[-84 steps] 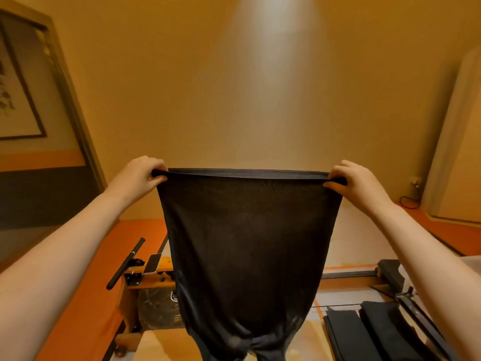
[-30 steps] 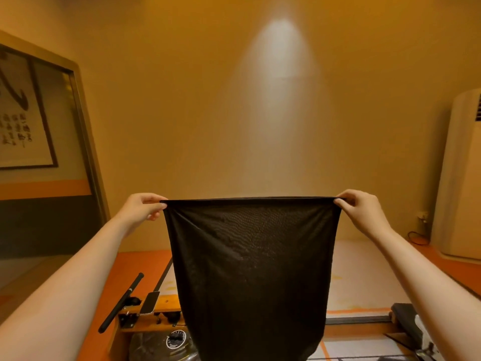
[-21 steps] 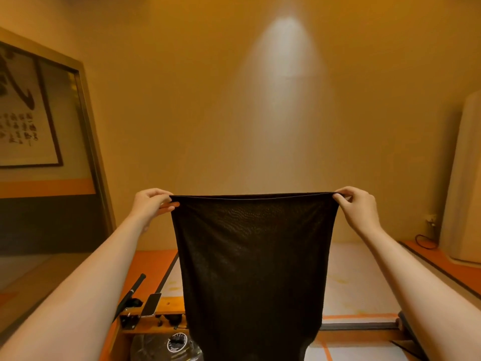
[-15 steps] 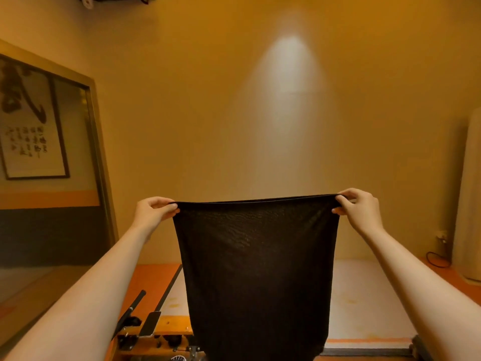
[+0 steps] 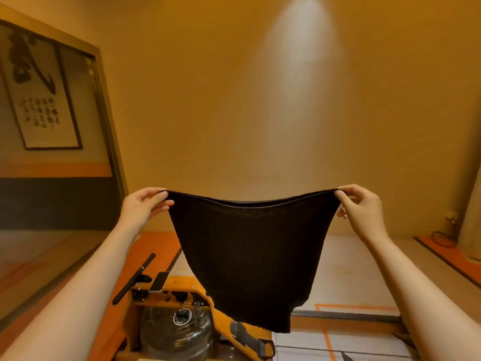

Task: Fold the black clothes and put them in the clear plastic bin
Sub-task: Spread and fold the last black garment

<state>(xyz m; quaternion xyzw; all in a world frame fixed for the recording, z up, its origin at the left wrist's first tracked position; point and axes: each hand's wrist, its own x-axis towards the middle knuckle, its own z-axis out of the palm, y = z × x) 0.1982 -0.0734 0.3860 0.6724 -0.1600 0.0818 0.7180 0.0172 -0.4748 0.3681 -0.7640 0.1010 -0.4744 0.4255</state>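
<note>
Orange wall (image 5: 208, 100) behind, framed calligraphy (image 5: 39, 100) at far left. Pinched between thumb and fingers (image 5: 153, 192) of left hand (image 5: 141, 207): left top corner of black cloth (image 5: 250, 256). Spread in midair, top edge sagging. Pinched likewise by right hand (image 5: 361, 209): right top corner.

Dim room bathed in warm amber light. A soft pale pool of light falls on the wall (image 5: 302, 45) at 12 to 1 o'clock and fades toward the centre. The black garment (image 5: 250, 256) at 6 o'clock reads as a flat dark shape, its weave barely visible. Wide-angle distortion leans the tall frame (image 5: 107, 113) at 9 o'clock inward. Everything looks soft and slightly grainy; small glints show on the clear tank (image 5: 179, 340) at 7 o'clock
</note>
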